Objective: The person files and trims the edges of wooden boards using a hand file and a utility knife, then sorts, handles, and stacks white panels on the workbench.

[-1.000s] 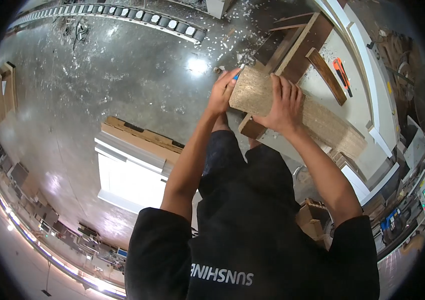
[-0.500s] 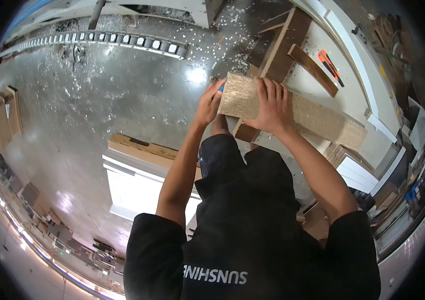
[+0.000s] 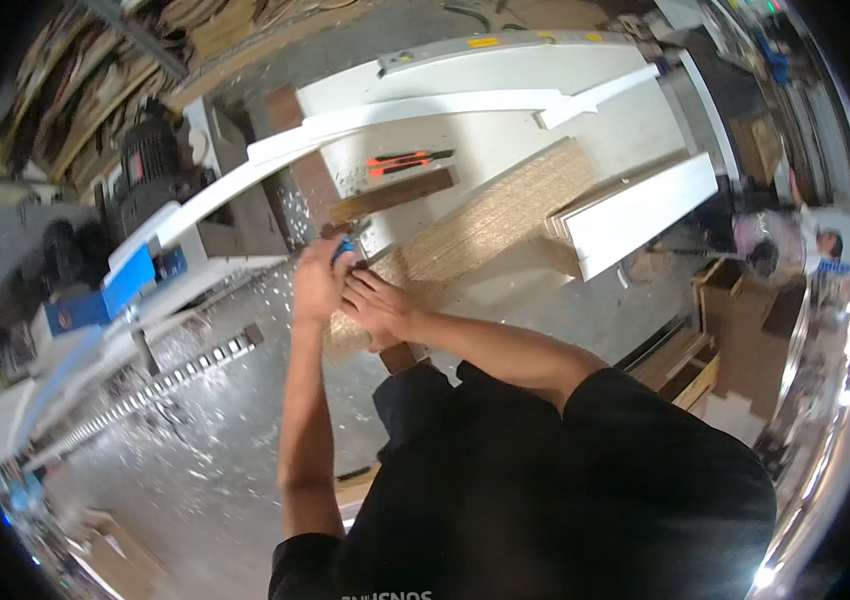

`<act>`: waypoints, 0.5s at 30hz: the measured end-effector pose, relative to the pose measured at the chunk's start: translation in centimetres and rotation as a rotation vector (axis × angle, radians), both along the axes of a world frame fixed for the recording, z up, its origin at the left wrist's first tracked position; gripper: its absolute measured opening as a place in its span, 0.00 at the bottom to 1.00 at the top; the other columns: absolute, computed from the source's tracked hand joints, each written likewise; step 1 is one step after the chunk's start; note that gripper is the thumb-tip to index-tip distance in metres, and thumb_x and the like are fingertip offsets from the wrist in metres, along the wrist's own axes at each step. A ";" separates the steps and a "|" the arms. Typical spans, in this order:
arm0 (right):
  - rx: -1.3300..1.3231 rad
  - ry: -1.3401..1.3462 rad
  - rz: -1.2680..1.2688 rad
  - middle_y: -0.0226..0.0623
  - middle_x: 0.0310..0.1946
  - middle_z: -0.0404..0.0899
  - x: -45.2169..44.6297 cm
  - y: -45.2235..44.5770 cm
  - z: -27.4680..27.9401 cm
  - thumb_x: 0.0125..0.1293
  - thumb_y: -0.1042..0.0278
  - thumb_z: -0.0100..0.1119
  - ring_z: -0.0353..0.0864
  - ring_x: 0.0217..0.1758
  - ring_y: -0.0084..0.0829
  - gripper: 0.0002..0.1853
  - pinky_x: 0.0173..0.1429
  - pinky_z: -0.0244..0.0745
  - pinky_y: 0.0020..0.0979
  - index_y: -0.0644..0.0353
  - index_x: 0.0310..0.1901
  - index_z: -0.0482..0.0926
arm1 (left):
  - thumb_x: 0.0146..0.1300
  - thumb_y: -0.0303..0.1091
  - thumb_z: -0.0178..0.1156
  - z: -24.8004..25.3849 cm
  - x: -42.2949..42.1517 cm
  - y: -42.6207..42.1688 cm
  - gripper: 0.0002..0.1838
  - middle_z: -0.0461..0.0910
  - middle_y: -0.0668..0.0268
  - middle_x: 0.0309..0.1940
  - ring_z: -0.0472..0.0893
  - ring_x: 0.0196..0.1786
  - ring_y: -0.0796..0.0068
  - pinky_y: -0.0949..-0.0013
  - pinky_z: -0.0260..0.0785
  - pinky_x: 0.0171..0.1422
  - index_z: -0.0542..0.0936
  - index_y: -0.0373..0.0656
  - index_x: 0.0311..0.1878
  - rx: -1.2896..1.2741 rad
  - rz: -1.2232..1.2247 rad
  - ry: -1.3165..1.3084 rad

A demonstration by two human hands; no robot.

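A long chipboard piece (image 3: 490, 222) lies aslant across the white worktop, its near end jutting out over the floor. My left hand (image 3: 319, 285) is at the near end of this board, closed around a small blue tool (image 3: 344, 250) mostly hidden by the fingers. My right hand (image 3: 379, 306) grips the board just beside the left, fingers over its upper face and thumb toward the near edge. Beyond the hands, a dark brown wood strip (image 3: 392, 195) and an orange and black utility knife (image 3: 410, 161) rest on the worktop.
White-faced boards (image 3: 645, 218) are stacked to the right of the chipboard. A long white curved strip (image 3: 415, 108) runs behind the knife. A motor (image 3: 148, 155) stands at far left, above a roller track (image 3: 160, 390). Another person (image 3: 780, 238) is at far right.
The view has swung round, bringing more of the worktop into sight. My right hand has come closer to my left at the board's end. The blue tool stays in my left hand.
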State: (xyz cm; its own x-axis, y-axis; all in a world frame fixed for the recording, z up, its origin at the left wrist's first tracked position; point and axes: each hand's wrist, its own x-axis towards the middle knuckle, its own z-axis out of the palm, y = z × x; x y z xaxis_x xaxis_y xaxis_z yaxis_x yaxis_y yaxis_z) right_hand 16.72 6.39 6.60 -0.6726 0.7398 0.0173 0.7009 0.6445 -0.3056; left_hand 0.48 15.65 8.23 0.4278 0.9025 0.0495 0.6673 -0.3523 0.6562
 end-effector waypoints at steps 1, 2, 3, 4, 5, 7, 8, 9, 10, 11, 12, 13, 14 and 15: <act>0.081 0.020 -0.042 0.52 0.74 0.74 0.0 -1.0 -0.2 0.49 0.46 0.82 0.69 0.81 0.54 0.51 0.88 0.57 0.53 0.62 0.75 0.75 | 0.78 0.38 0.65 -0.7 1.6 0.5 0.20 0.87 0.48 0.58 0.84 0.62 0.41 0.46 0.76 0.70 0.85 0.44 0.69 -0.025 -0.031 0.026; 0.156 0.083 -0.112 0.51 0.73 0.74 0.3 -2.1 0.0 0.52 0.50 0.80 0.70 0.80 0.53 0.46 0.88 0.59 0.53 0.62 0.72 0.77 | 0.78 0.40 0.66 -1.7 3.3 1.1 0.21 0.87 0.49 0.58 0.84 0.63 0.41 0.45 0.75 0.70 0.85 0.45 0.69 -0.051 -0.065 0.051; 0.227 0.149 -0.183 0.51 0.73 0.74 0.5 -3.2 0.1 0.54 0.53 0.78 0.71 0.80 0.51 0.41 0.87 0.61 0.54 0.62 0.69 0.79 | 0.77 0.41 0.67 -2.6 4.8 1.5 0.22 0.87 0.50 0.59 0.83 0.63 0.41 0.44 0.75 0.70 0.85 0.46 0.70 -0.082 -0.097 0.074; 0.178 0.221 -0.213 0.51 0.73 0.75 1.3 -4.7 0.6 0.56 0.54 0.78 0.71 0.80 0.51 0.39 0.86 0.62 0.54 0.62 0.68 0.79 | 0.77 0.43 0.67 -3.2 6.0 1.6 0.23 0.86 0.51 0.60 0.83 0.64 0.42 0.44 0.74 0.71 0.84 0.46 0.70 -0.008 -0.129 0.125; 0.132 0.292 -0.235 0.51 0.72 0.75 2.7 -6.2 1.1 0.57 0.55 0.78 0.72 0.80 0.51 0.38 0.86 0.63 0.55 0.62 0.68 0.80 | 0.76 0.44 0.68 -3.5 6.9 1.6 0.25 0.85 0.52 0.61 0.82 0.64 0.43 0.43 0.73 0.71 0.84 0.47 0.71 0.070 -0.153 0.172; 0.010 0.363 -0.317 0.50 0.71 0.76 6.4 -9.1 1.9 0.60 0.54 0.78 0.73 0.79 0.51 0.35 0.84 0.65 0.55 0.61 0.67 0.81 | 0.72 0.51 0.71 -3.3 9.1 1.0 0.33 0.83 0.52 0.65 0.80 0.66 0.43 0.41 0.69 0.74 0.80 0.47 0.75 0.171 -0.143 0.250; -0.072 0.365 -0.382 0.50 0.71 0.77 8.5 -11.0 2.1 0.62 0.54 0.78 0.74 0.79 0.52 0.34 0.83 0.67 0.55 0.61 0.67 0.81 | 0.70 0.54 0.72 -2.9 10.4 0.4 0.38 0.81 0.50 0.67 0.79 0.69 0.42 0.41 0.68 0.76 0.77 0.47 0.77 0.135 -0.171 0.250; -0.156 0.373 -0.443 0.50 0.71 0.78 10.6 -13.0 2.1 0.64 0.53 0.77 0.74 0.78 0.52 0.34 0.82 0.68 0.55 0.61 0.68 0.82 | 0.67 0.57 0.74 -2.3 11.7 -0.4 0.43 0.80 0.48 0.69 0.77 0.71 0.41 0.40 0.66 0.78 0.75 0.47 0.80 0.098 -0.196 0.256; -0.244 0.385 -0.498 0.50 0.70 0.79 12.7 -14.9 2.2 0.65 0.52 0.77 0.75 0.78 0.52 0.33 0.82 0.69 0.55 0.60 0.68 0.82 | 0.65 0.60 0.75 -1.8 13.0 -1.3 0.48 0.79 0.47 0.71 0.76 0.73 0.40 0.39 0.65 0.80 0.72 0.47 0.82 0.059 -0.217 0.266; -0.330 0.425 -0.588 0.50 0.68 0.81 15.2 -16.4 2.7 0.66 0.52 0.76 0.79 0.75 0.51 0.32 0.79 0.72 0.53 0.60 0.67 0.83 | 0.60 0.63 0.77 -0.9 14.5 -2.4 0.55 0.75 0.44 0.74 0.73 0.76 0.38 0.39 0.62 0.83 0.68 0.48 0.85 0.060 -0.238 0.297; -0.418 0.465 -0.674 0.50 0.65 0.84 17.7 -17.8 3.1 0.67 0.52 0.75 0.82 0.71 0.51 0.31 0.77 0.75 0.51 0.60 0.66 0.83 | 0.56 0.66 0.79 0.4 16.2 -3.4 0.61 0.71 0.42 0.78 0.69 0.80 0.37 0.39 0.59 0.86 0.63 0.49 0.88 0.061 -0.259 0.327; -0.440 0.455 -0.734 0.50 0.62 0.85 19.7 -19.2 3.1 0.68 0.52 0.75 0.85 0.67 0.51 0.30 0.74 0.78 0.50 0.60 0.66 0.84 | 0.51 0.69 0.80 1.4 17.8 -4.0 0.68 0.67 0.40 0.82 0.66 0.83 0.35 0.39 0.56 0.89 0.59 0.51 0.90 0.062 -0.282 0.355; -0.462 0.440 -0.797 0.50 0.59 0.87 21.7 -20.5 3.0 0.69 0.52 0.75 0.88 0.63 0.50 0.29 0.71 0.81 0.49 0.60 0.66 0.84 | 0.48 0.71 0.82 1.8 19.2 -4.5 0.73 0.62 0.40 0.84 0.63 0.85 0.34 0.38 0.54 0.90 0.55 0.51 0.91 0.013 -0.292 0.436; -0.500 0.493 -0.856 0.49 0.59 0.88 23.6 -21.8 2.7 0.69 0.53 0.76 0.89 0.62 0.50 0.29 0.70 0.82 0.48 0.60 0.65 0.84 | 0.44 0.72 0.83 2.1 20.7 -4.7 0.78 0.58 0.39 0.87 0.60 0.86 0.32 0.38 0.53 0.91 0.51 0.51 0.92 -0.034 -0.302 0.515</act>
